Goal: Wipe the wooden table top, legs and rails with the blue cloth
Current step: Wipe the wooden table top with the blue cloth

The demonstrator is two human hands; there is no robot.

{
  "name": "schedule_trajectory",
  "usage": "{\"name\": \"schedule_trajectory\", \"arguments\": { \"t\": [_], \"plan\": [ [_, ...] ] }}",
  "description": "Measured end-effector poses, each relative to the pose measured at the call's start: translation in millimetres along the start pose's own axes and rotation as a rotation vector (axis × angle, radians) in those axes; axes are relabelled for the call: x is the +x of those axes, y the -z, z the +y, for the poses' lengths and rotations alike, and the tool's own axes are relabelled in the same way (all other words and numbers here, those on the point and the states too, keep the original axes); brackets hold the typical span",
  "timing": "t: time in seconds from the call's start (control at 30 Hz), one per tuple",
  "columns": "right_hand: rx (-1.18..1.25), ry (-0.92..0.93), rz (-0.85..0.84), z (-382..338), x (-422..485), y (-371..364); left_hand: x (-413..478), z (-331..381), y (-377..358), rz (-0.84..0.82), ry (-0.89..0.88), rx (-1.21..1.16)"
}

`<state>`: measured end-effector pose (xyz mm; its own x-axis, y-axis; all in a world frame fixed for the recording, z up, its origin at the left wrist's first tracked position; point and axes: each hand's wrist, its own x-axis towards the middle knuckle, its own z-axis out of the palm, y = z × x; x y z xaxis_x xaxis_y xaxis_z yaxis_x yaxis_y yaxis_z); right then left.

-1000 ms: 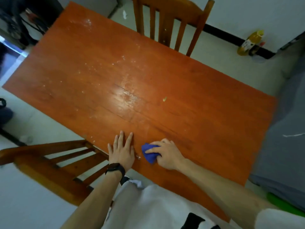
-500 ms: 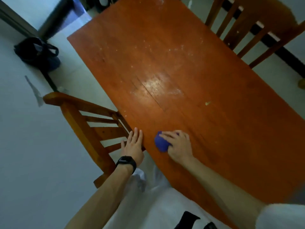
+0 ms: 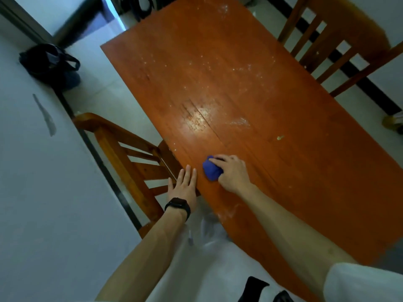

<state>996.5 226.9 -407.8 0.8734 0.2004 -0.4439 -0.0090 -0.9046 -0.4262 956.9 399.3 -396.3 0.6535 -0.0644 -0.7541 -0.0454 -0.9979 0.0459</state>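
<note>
1. Left hand (image 3: 184, 186): fingers straight and together, laid flat on the near-left edge of the tabletop (image 3: 294, 182). A watch (image 3: 177, 205) is worn on the wrist. Nothing is held; it is judged to be a brace.
2. Right hand (image 3: 234, 173): curled round the cloth (image 3: 211, 171), which is bunched into a wad and pressed onto the tabletop just beside the left hand.
3. Step in hand, as judged: wiping of the top, at an early stage. Only the near-left strip is covered by the cloth. Legs and rails are not in view and are taken as not yet done.
4. A yellowish crumb (image 3: 280, 137) is seen beyond the right hand, mid-tabletop, apart from the cloth.
5. Pale specks (image 3: 218, 66) are scattered from the middle to the far end, with a scuffed glare patch between.
6. Next move, as judged: long strokes outward toward the crumb and specks. The wad should be opened flatter for coverage, and debris drawn to one edge, not scattered. The far end is likely out of reach from here.
7. The near chair (image 3: 122, 144) is tucked against the left edge beside the left hand, so rail access there is likely blocked. The far chair (image 3: 340, 40) is set at the opposite long edge.
8. Containers: one dark bag (image 3: 48, 62) lies on the floor, far left, well apart from the table. Whether it is open, and what is in it, cannot be told.
</note>
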Motion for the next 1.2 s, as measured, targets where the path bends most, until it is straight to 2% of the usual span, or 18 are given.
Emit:
{"name": "schedule_trajectory", "arguments": {
  "t": [0.1,0.2,0.27,0.33,0.43,0.5,0.67,0.73,0.83,0.87,0.9,1.0,1.03,1.1,1.2],
  "plan": [
    [0.015,0.011,-0.006,-1,-43,-36,1,-2,0,0.013,-0.01,0.011],
    [-0.039,0.093,-0.237,-3,-83,-48,2,-4,-1,0.01,-0.017,-0.013],
    [0.0,0.059,-0.356,-1,-89,-39,0,-5,-3,0.011,-0.02,-0.017],
    [0.096,-0.003,-0.309,-1,-78,-23,1,-6,-4,0.012,-0.025,-0.013],
    [0.106,-0.046,-0.041,-6,-55,0,2,-6,-3,0.008,-0.031,-0.013],
    [0.095,-0.087,0.059,-8,-50,0,1,-7,-3,-0.009,-0.043,-0.001],
    [0.101,-0.191,0.016,-2,-94,-52,0,-9,-6,-0.002,-0.069,0.035],
    [0.077,-0.214,-0.067,0,-113,-61,-2,-10,-8,0.011,-0.104,0.082],
    [0.06,-0.242,-0.33,-1,-123,-52,-5,-13,-13,0.013,-0.194,0.178],
    [0.103,-0.274,-0.346,-2,-123,-47,-6,-14,-15,0.019,-0.223,0.207],
    [0.145,-0.306,-0.286,-2,-122,-44,-6,-15,-17,0.022,-0.248,0.225],
    [0.173,-0.425,0.183,-2,-120,-48,-4,-19,-23,0.01,-0.301,0.253],
    [0.209,-0.481,0.293,-3,-121,-56,-3,-20,-25,0.012,-0.311,0.264],
    [0.329,-0.576,0.34,-13,-129,-77,-2,-22,-29,0.023,-0.331,0.273],
    [0.317,-0.612,0.215,-31,-157,-113,-1,-25,-33,0.034,-0.356,0.276]
  ]
}}
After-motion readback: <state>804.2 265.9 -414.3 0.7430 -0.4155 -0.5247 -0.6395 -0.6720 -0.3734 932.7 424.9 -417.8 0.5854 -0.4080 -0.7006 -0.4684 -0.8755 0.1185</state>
